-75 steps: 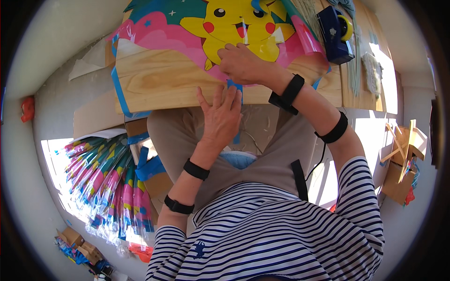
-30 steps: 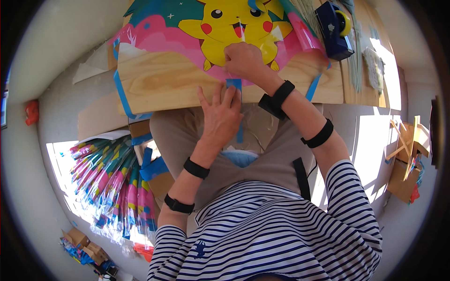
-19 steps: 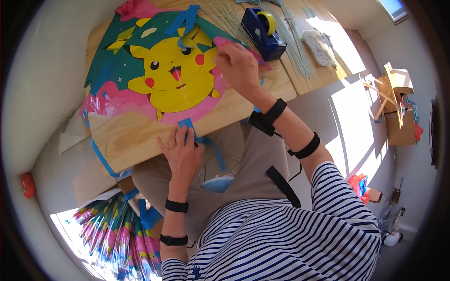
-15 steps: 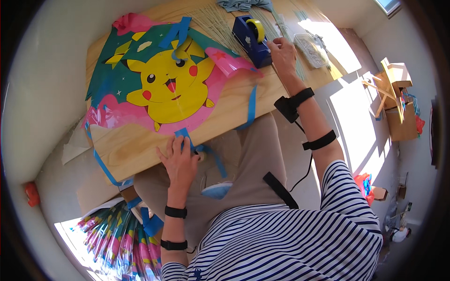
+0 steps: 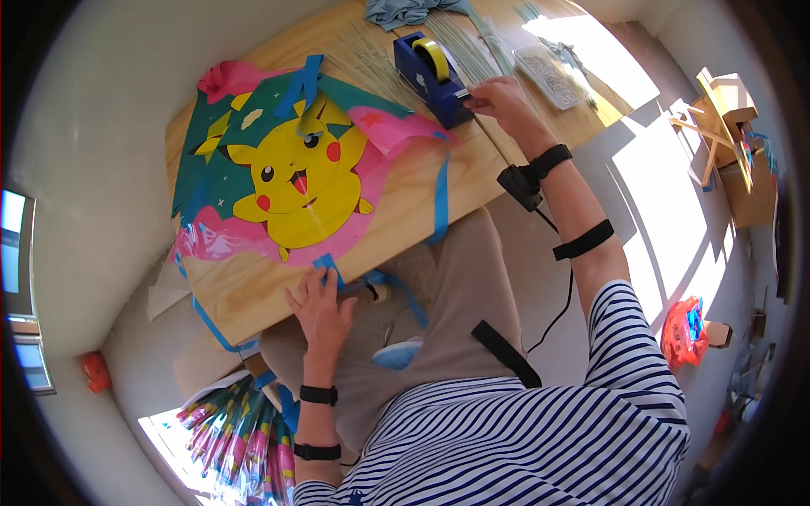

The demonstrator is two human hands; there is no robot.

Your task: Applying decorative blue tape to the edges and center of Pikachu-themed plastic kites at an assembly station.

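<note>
A colourful plastic kite [image 5: 287, 181] with a yellow cartoon animal on it lies flat on the wooden table [image 5: 396, 215]. My left hand [image 5: 321, 304] rests at the table's near edge, fingers spread on a blue tape piece [image 5: 327, 266] at the kite's lower tip. My right hand [image 5: 499, 97] reaches to the cutting end of a dark blue tape dispenser [image 5: 432, 76] with a yellow roll; its fingertips pinch at the tape end. Blue ribbons [image 5: 440, 198] hang off the kite over the table edge.
Thin sticks [image 5: 375, 59] lie fanned behind the dispenser. A clear tray [image 5: 553, 76] sits at the table's right. A bundle of folded kites [image 5: 240, 426] lies on the floor at lower left. Cardboard boxes [image 5: 730, 110] stand at right, an orange bag [image 5: 683, 329] below them.
My right hand left the kite and moved right and away to the tape dispenser. My left hand stays on the kite's lower tip at the table edge. The view swung left.
</note>
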